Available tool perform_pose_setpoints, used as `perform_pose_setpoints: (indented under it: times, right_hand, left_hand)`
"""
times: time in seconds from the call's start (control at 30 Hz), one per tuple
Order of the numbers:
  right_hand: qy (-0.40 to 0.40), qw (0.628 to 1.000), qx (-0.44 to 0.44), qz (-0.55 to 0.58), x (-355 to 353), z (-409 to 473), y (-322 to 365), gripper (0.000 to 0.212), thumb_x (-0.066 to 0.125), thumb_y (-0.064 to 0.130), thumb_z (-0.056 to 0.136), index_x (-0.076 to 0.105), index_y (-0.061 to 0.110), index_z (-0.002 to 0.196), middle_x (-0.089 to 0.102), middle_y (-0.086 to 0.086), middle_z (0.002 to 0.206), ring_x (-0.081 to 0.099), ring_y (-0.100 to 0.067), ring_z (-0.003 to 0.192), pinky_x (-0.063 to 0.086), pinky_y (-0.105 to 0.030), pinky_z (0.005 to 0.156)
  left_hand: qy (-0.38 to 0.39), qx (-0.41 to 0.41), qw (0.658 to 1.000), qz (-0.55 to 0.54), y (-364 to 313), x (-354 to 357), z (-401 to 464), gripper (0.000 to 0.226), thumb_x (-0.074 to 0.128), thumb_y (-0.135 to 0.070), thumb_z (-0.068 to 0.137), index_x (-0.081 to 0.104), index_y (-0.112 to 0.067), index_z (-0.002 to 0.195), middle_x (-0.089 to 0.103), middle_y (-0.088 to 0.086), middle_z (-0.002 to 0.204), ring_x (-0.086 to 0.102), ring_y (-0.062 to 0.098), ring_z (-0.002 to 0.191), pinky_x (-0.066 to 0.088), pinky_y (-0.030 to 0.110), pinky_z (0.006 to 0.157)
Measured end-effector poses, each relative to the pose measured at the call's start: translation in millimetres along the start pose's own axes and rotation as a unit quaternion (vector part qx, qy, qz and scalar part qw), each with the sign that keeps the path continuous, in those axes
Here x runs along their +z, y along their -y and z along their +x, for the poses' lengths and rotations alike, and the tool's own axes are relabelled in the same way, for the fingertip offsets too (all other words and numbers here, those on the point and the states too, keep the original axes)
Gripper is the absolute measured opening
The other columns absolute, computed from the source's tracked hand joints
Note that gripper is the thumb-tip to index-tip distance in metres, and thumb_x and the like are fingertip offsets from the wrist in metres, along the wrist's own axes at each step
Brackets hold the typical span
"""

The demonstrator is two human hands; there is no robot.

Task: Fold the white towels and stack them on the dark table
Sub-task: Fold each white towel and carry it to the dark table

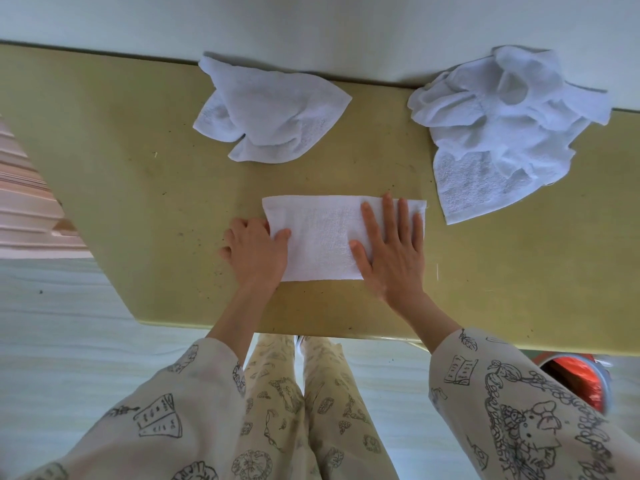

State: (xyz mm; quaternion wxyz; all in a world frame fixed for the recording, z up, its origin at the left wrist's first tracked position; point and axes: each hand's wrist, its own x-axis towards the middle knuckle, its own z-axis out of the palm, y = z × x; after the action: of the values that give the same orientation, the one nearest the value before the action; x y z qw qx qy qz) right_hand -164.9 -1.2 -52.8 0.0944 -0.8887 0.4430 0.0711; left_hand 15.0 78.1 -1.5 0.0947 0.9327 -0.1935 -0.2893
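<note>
A white towel [320, 233], folded into a flat rectangle, lies near the front of the olive-coloured table [138, 188]. My left hand [254, 249] pinches its left edge, thumb on top and fingers tucked under. My right hand [391, 247] lies flat, fingers spread, pressing on the towel's right half. A loosely crumpled white towel [270, 112] lies at the back centre of the table. A bigger heap of crumpled white towels [498, 129] sits at the back right.
A pale wall [311, 22] runs along the table's far edge. A striped pink object [27, 202] stands at the left. An orange-red container [578, 379] sits on the floor under the table's front right.
</note>
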Motion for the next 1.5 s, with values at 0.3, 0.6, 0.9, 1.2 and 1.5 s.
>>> perform_pose_setpoints:
  times: [0.3, 0.6, 0.9, 1.2, 1.5]
  right_hand:
    - [0.011, 1.0, 0.006, 0.005, 1, -1, 1, 0.064, 0.012, 0.057, 0.093, 0.008, 0.025, 0.148, 0.011, -0.012, 0.156, 0.006, -0.031, 0.144, 0.006, -0.051, 0.115]
    - [-0.015, 0.986, 0.022, 0.165, -19, -3, 7, 0.057, 0.016, 0.042, 0.096, 0.024, 0.016, 0.147, 0.016, -0.011, 0.156, 0.008, -0.026, 0.145, 0.006, -0.046, 0.118]
    - [-0.044, 0.885, 0.165, 0.434, -58, -28, -20, 0.029, 0.039, 0.001, 0.095, 0.063, 0.008, 0.109, 0.062, -0.003, 0.094, 0.058, -0.007, 0.073, 0.048, -0.025, 0.074]
    - [0.014, 0.811, 0.272, 0.518, -51, -25, -30, 0.026, 0.037, 0.005, 0.096, 0.061, 0.007, 0.107, 0.062, -0.006, 0.09, 0.062, -0.02, 0.077, 0.054, -0.04, 0.084]
    - [0.037, 0.8, 0.281, 0.529, -49, -21, -35, 0.025, 0.043, 0.007, 0.094, 0.063, 0.01, 0.108, 0.064, -0.005, 0.089, 0.064, -0.022, 0.083, 0.053, -0.043, 0.087]
  left_hand:
    - [0.067, -0.056, 0.958, -0.273, 3, -12, 7, 0.038, 0.065, -0.024, 0.085, 0.053, -0.006, 0.116, 0.061, 0.003, 0.106, 0.058, 0.02, 0.094, 0.05, 0.034, 0.081]
    - [-0.039, 0.07, 0.97, -0.229, 1, -19, 3, 0.019, 0.045, -0.032, 0.095, 0.052, -0.015, 0.092, 0.047, -0.012, 0.071, 0.044, 0.002, 0.062, 0.035, 0.002, 0.052]
    - [-0.024, 0.215, 0.951, -0.219, -50, -10, -36, 0.011, 0.05, -0.027, 0.094, 0.051, -0.018, 0.087, 0.045, -0.009, 0.056, 0.04, 0.007, 0.049, 0.036, 0.015, 0.051]
    - [0.067, 0.291, 0.946, -0.129, -85, 55, -54, 0.026, 0.048, -0.03, 0.095, 0.057, -0.006, 0.1, 0.055, -0.001, 0.071, 0.057, 0.021, 0.066, 0.044, 0.03, 0.061]
    - [0.075, 0.291, 0.948, -0.105, -96, 65, -58, 0.024, 0.047, -0.024, 0.096, 0.06, -0.006, 0.106, 0.064, 0.006, 0.084, 0.058, 0.019, 0.077, 0.049, 0.034, 0.073]
